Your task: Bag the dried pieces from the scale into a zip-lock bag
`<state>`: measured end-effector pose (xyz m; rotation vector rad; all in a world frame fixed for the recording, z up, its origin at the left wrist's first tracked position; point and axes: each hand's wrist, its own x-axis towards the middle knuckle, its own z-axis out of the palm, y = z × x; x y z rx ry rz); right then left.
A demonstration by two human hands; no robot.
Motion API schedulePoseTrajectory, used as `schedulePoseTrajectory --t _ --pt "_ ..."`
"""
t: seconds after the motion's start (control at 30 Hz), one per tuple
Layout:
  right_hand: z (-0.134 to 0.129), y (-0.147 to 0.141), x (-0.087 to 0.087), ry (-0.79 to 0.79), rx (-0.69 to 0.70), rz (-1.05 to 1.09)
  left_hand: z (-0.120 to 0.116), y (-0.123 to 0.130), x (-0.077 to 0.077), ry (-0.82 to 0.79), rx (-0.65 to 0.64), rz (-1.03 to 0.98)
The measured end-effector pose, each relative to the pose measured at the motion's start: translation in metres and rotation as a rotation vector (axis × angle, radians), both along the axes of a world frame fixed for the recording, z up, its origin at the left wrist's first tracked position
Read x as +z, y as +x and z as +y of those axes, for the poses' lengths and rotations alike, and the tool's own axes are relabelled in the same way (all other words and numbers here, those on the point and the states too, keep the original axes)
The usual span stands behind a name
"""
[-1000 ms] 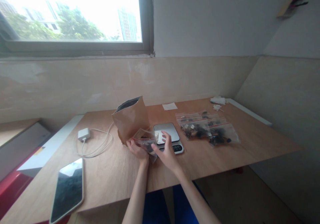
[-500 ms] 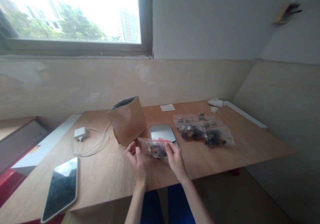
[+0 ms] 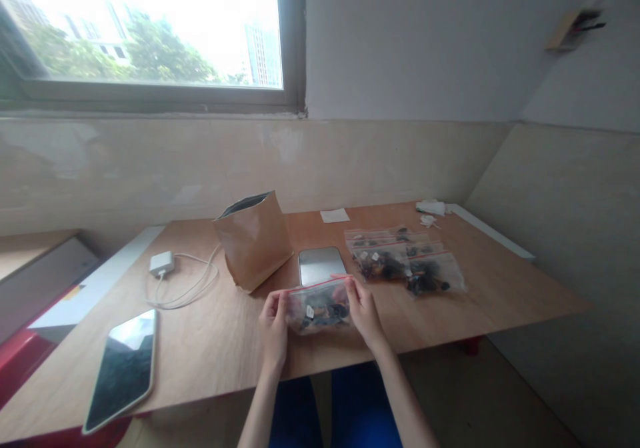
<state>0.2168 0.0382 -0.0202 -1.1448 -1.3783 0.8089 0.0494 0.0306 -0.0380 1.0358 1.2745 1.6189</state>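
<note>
A clear zip-lock bag with a red seal strip is stretched between my two hands, over the near part of the table. Dark small parts and a little white label show through its plastic; their kind is too blurred to tell. My left hand pinches the bag's upper left corner. At the upper right corner, my right hand has its thumb and fingers closed on the seal. Just behind the bag lies a flat silver-topped device, its front edge partly hidden.
An open brown paper bag stands left of the device. Several filled zip-lock bags lie to the right. A tablet rests at the table's left front edge, near a white charger with cable. White paper lies at the back.
My left hand has closed on the bag's left corner, where its fingers were loosely apart before. The bag is now spread wider and flatter, and my right hand has shifted slightly right.
</note>
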Motion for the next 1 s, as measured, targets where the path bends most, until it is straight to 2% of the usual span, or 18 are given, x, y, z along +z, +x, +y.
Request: schedulePoseTrajectory --t 0.13,0.27,0.47,0.67,1.0 --pt "0.005 0.002 -0.028 -0.009 -0.201 0.05 0.002 -0.003 -0.003 -0.061 -0.017 0.062" --pt "0.004 0.002 -0.038 -0.05 -0.326 0.17 0.001 -0.004 -0.001 -0.059 -0.057 0.078" --pt "0.004 0.003 -0.039 -0.073 -0.352 0.15 -0.002 -0.004 0.0 -0.052 -0.115 0.066" --pt "0.002 0.002 -0.045 -0.096 -0.37 0.12 -0.003 -0.004 0.0 -0.033 -0.078 0.057" --pt "0.0 0.002 -0.039 -0.062 -0.345 0.108 -0.003 -0.006 -0.007 -0.044 -0.045 0.052"
